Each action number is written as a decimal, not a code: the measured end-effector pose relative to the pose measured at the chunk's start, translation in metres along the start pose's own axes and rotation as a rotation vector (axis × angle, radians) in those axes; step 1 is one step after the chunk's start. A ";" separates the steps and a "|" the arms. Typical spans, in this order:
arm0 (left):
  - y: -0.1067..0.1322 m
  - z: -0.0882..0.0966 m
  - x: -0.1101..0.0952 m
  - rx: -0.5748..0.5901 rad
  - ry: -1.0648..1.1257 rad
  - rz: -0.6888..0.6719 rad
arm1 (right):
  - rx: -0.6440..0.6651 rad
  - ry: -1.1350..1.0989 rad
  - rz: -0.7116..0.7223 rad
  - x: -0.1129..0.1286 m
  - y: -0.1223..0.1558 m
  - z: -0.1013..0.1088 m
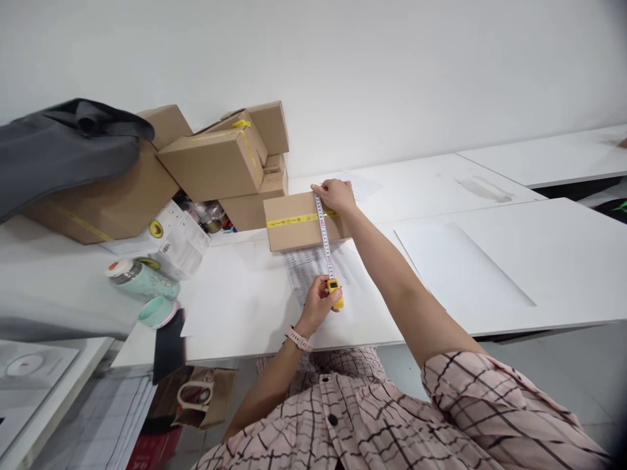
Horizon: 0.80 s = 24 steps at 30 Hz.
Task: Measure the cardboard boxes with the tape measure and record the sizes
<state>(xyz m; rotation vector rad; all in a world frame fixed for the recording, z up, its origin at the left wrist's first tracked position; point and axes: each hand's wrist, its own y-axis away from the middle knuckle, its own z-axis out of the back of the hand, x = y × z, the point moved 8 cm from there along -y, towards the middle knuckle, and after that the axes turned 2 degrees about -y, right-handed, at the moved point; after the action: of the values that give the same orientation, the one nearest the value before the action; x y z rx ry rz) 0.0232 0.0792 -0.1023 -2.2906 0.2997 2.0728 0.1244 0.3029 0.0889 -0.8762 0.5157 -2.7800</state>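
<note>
One tape [325, 241] already spans the box [292, 232] beyond my left grip [318, 305], pinching its case [334, 285]; right grip [336, 194] pinches its end.

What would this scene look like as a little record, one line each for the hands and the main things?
left hand: holds the yellow tape measure
right hand: at the blade's far end, by the box's far edge
blade: pulled out across the box top, past its near edge
box: cardboard, with a yellow tape strip
partly under the box: printed sheet
person's left: stacked cartons, mint flask
</note>
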 end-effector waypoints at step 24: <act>0.139 0.092 -0.032 -0.152 -0.011 -0.064 | -0.396 0.076 0.257 -0.018 0.179 -0.032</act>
<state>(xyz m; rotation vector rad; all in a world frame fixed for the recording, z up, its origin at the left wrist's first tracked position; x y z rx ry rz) -0.0934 -0.0389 -0.0667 -2.3350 0.0693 2.1457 0.1325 0.1514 -0.0131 -0.7124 1.1332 -2.5219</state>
